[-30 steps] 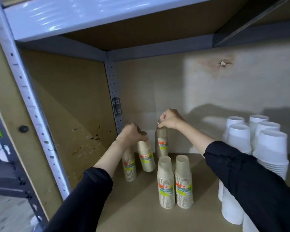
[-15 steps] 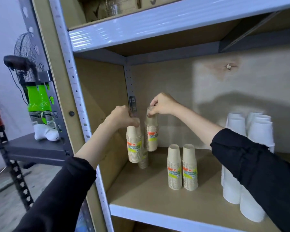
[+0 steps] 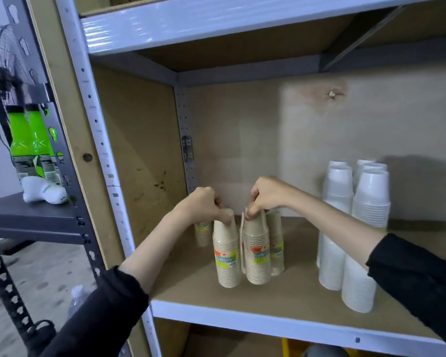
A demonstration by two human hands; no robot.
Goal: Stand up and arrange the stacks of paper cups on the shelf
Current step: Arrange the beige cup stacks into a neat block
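Both hands pinch upright, mouth-down stacks: left hand one brown stack, right hand another.

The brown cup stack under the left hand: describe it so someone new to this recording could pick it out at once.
Start at the wooden shelf board, with tall white cup stacks on its right. Left of them is a cluster of brown cup stacks with colourful labels. The one meant stands at the front left of that cluster, its top pinched by the left hand, while the right hand holds its neighbour.
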